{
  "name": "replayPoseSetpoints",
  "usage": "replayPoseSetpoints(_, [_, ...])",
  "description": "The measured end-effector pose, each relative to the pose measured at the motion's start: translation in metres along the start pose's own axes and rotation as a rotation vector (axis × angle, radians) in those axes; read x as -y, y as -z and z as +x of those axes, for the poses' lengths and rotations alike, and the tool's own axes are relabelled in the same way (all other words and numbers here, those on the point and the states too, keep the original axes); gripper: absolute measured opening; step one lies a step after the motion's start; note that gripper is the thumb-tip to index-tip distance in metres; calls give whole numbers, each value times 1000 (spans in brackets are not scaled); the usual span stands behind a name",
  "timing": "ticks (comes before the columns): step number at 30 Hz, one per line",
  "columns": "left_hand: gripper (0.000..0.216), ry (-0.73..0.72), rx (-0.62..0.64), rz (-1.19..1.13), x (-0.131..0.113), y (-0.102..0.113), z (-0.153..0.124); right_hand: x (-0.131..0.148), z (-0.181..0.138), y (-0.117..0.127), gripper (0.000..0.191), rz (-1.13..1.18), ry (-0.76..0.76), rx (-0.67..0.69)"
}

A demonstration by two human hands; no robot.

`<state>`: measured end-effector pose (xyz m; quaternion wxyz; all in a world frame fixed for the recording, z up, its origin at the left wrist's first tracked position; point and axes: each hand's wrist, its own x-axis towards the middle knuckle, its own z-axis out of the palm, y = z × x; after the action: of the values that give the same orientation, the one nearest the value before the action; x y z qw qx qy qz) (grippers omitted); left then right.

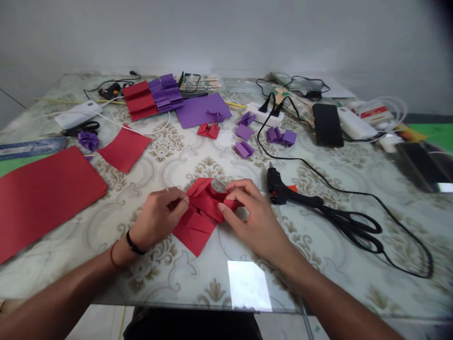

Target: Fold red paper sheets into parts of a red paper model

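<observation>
A partly folded red paper piece (200, 212) lies on the glass-topped table (198, 151) in front of me. My left hand (160, 218) pinches its left side with closed fingers. My right hand (253, 218) grips its right side, fingers curled over a fold. Both hands rest low on the table top, one on each side of the paper.
A black glue gun (283, 190) and black scissors (354, 226) lie right of my hands, with a cable looping to a power strip (265, 113). Red sheets (42, 193), purple paper (203, 108), small folded purple and red pieces, a phone (327, 124) and another pair of scissors (83, 127) are spread around.
</observation>
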<state>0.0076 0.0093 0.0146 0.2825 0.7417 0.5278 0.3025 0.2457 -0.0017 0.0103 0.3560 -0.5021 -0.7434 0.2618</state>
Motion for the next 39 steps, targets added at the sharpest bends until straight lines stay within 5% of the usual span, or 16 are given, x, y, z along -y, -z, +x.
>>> replayPoseSetpoints(13, [21,65,118,-354,8,20,6,-3,3,6,18,6,-29,1])
replayPoseSetpoints(25, [10,-338,-193,211,9,-3,2,0,1,3,16,8,1,47])
replayPoseSetpoints(39, [17,-416,-154,264,9,5,1,0,1,5,17,9,0,35])
